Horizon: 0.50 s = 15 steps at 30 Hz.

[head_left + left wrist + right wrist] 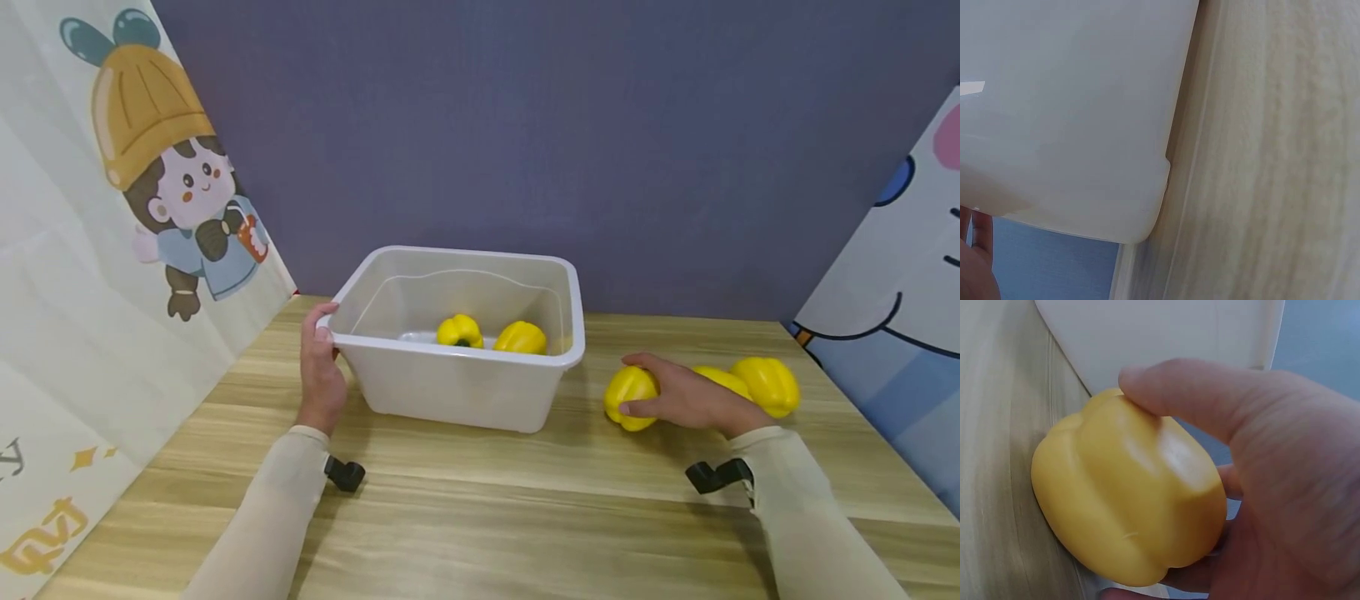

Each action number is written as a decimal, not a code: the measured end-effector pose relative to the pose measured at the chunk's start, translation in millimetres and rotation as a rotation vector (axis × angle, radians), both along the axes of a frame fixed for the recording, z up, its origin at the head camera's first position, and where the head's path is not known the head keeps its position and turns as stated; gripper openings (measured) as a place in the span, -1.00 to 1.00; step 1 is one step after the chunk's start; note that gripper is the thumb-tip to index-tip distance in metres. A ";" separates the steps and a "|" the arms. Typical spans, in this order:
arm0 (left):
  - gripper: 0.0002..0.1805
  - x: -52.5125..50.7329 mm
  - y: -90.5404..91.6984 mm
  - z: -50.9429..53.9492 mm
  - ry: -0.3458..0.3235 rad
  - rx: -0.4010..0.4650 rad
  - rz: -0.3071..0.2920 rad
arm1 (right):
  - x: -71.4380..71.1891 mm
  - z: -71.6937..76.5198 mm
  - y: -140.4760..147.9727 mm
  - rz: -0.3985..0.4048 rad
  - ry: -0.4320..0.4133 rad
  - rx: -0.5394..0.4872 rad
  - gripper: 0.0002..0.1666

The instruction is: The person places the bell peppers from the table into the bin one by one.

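A white plastic bin (pixel 450 383) stands on the wooden table, with two yellow bell peppers (pixel 460 331) (pixel 521 337) inside it. My left hand (pixel 322 371) grips the bin's left rim at its front corner; the left wrist view shows the bin wall (pixel 1072 112) and part of the hand (pixel 975 262) at the lower left. To the right of the bin, my right hand (pixel 686 398) holds a yellow pepper (pixel 630 398) between thumb and fingers. In the right wrist view the thumb lies over this pepper (pixel 1129 487), its fingers partly hidden behind it.
Two more yellow peppers (pixel 765 386) (pixel 722 381) lie close together at the right, partly behind my right hand and wrist. A dark blue-grey panel (pixel 525 125) rises behind the table (pixel 480 517). Printed cloths hang at the left (pixel 60 250) and right (pixel 885 275).
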<state>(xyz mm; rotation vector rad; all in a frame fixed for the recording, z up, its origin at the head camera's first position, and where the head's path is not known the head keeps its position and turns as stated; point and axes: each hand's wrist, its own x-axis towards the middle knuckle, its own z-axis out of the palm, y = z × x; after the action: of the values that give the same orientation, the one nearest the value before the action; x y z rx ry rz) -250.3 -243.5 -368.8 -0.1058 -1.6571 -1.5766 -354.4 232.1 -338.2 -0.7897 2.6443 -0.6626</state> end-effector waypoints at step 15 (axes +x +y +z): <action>-0.50 -1.2 -0.3 -1.3 0.023 -0.004 -0.007 | -1.1 -2.8 0.4 -0.011 0.007 0.024 0.16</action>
<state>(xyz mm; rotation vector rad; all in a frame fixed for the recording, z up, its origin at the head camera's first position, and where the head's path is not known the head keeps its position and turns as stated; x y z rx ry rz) -251.5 -243.8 -370.1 -0.1307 -1.6437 -1.5719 -355.5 232.4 -341.1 -0.7724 2.6598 -0.6316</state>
